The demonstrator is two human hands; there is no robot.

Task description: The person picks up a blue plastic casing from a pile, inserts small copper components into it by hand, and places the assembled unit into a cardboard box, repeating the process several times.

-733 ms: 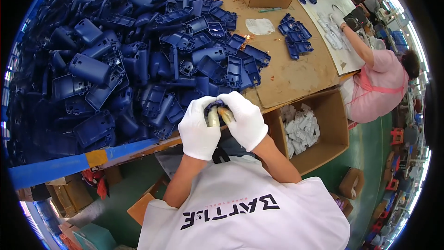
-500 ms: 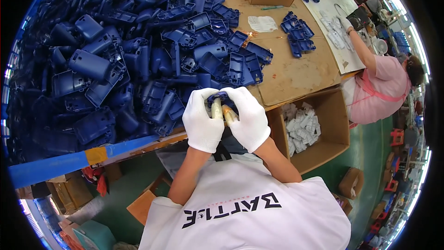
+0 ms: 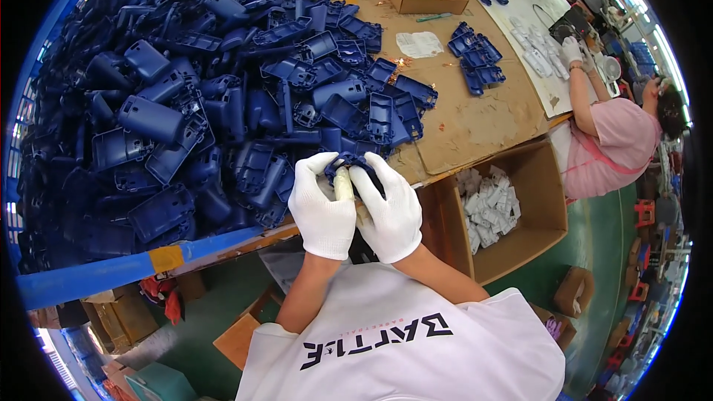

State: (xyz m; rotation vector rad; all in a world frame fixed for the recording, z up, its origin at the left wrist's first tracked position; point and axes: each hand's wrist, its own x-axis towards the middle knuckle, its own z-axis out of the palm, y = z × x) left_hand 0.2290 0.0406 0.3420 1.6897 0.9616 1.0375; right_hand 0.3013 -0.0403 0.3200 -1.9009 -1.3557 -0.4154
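Note:
In front of my chest, at the near edge of the heap, my left hand (image 3: 321, 212) and my right hand (image 3: 388, 212) come together in white gloves. Between them is a small dark blue plastic housing (image 3: 346, 161), mostly hidden by the fingers. Both hands are closed on it, the left thumb showing a pale yellowish covering. Whether a smaller part is pinched there too, I cannot make out. Beyond my hands, a large heap of similar blue plastic housings (image 3: 152, 119) spreads to the left.
A carton of copper-coloured small parts (image 3: 401, 1) stands far back on the cardboard-covered table (image 3: 475, 130). Several blue housings (image 3: 475, 56) lie grouped at right. Near my right elbow is an open box (image 3: 541, 212) of white pieces. A co-worker in pink (image 3: 613, 134) works at right.
Both hands have shifted slightly down and toward me, still around the housing. The right thumb has moved up against it. The co-worker's gloved hands have come together over the far table.

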